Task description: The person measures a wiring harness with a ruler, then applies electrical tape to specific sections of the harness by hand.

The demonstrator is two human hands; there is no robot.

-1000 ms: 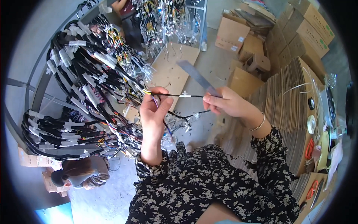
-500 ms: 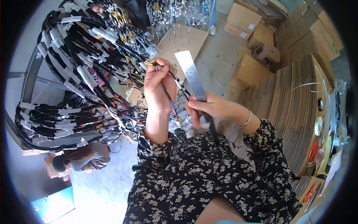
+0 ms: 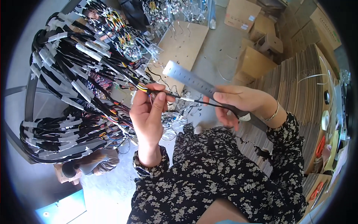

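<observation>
My left hand (image 3: 148, 117) is closed, thumb and fingers pinching a wire harness where yellow and other coloured wires leave its black sleeve. From there a thin black cable (image 3: 203, 102) with a white tag (image 3: 187, 99) stretches across to the right. My right hand (image 3: 248, 100) grips a steel ruler (image 3: 190, 80), its far end tilted up and left above the cable. The cable passes under the fingers of that hand. A small white piece (image 3: 245, 117) shows below the palm, near the cable; what it is, I cannot tell.
Many black harnesses with white tape (image 3: 59, 67) hang on a rack at the left. Stacked flat cardboard (image 3: 298, 93) and boxes (image 3: 242, 13) stand at the right. A co-worker (image 3: 89, 164) bends low at the left; another person (image 3: 93, 15) is partly hidden behind wires.
My right hand and the ruler have moved right, and the ruler has tipped from steep to flatter. The cable now runs nearly level between my hands. My left hand has dropped slightly.
</observation>
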